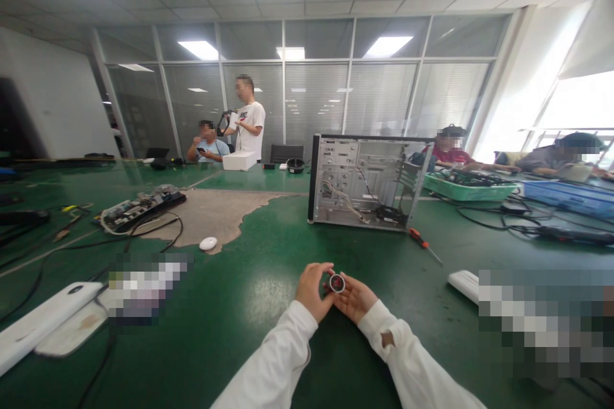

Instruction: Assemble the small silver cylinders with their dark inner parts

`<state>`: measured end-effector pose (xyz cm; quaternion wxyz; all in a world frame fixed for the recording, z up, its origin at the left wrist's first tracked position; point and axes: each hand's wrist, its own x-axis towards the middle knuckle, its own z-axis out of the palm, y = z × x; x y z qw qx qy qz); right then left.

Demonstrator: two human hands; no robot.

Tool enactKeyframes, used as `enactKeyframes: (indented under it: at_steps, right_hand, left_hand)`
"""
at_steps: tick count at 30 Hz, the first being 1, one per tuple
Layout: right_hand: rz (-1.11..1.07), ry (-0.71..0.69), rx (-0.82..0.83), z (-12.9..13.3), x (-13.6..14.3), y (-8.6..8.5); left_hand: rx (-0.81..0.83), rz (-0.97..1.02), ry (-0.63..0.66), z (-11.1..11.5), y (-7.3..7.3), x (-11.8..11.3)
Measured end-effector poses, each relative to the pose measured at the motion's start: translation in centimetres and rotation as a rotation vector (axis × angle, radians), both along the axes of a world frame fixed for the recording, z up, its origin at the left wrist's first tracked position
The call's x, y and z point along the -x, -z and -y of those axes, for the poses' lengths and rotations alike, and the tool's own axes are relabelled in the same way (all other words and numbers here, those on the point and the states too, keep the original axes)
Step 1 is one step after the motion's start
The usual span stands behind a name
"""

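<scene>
Both hands meet over the green table, close to its near edge. Between their fingertips is a small round part [337, 283] with a pale rim and a dark inside with red marks; its kind I cannot make out. My left hand [311, 291] grips it from the left, thumb below and fingers above. My right hand [355, 298] closes on it from the right, fingers partly curled under it. Beyond the hands stands an open computer case [367, 182], its metal inside and loose cables showing. A screwdriver [419, 239] with an orange and black handle lies at its lower right corner.
A small white round piece [208, 243] lies left, near a torn patch [215, 208]. Cabled electronics [141, 208] sit beyond. White devices [52, 316] are at left. Green [472, 188] and blue [570, 198] baskets stand right, with black cables nearby. Several people are around the table.
</scene>
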<state>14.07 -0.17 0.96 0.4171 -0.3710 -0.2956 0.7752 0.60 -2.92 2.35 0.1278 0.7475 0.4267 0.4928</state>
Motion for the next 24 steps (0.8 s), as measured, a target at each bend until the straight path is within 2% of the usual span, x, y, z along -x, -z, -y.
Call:
enactKeyframes:
  at_steps: [6, 14, 19, 24]
  right_hand:
    - [-0.109, 0.047, -0.017, -0.6, -0.2, 0.8]
    - [-0.156, 0.186, -0.283, -1.4, -0.2, 1.6]
    - [0.036, 0.272, -0.59, -1.0, -0.1, 1.3]
    - [0.354, 0.19, -0.979, 0.1, 0.0, 0.4]
  left_hand:
    - [0.015, -0.024, 0.042, 0.1, 0.1, -0.2]
    - [0.33, 0.156, 0.004, -0.1, 1.3, -0.3]
    - [0.411, 0.144, -0.065, -0.7, 1.8, -0.2]
    - [0.34, 0.045, -0.115, -1.1, 2.3, 0.1]
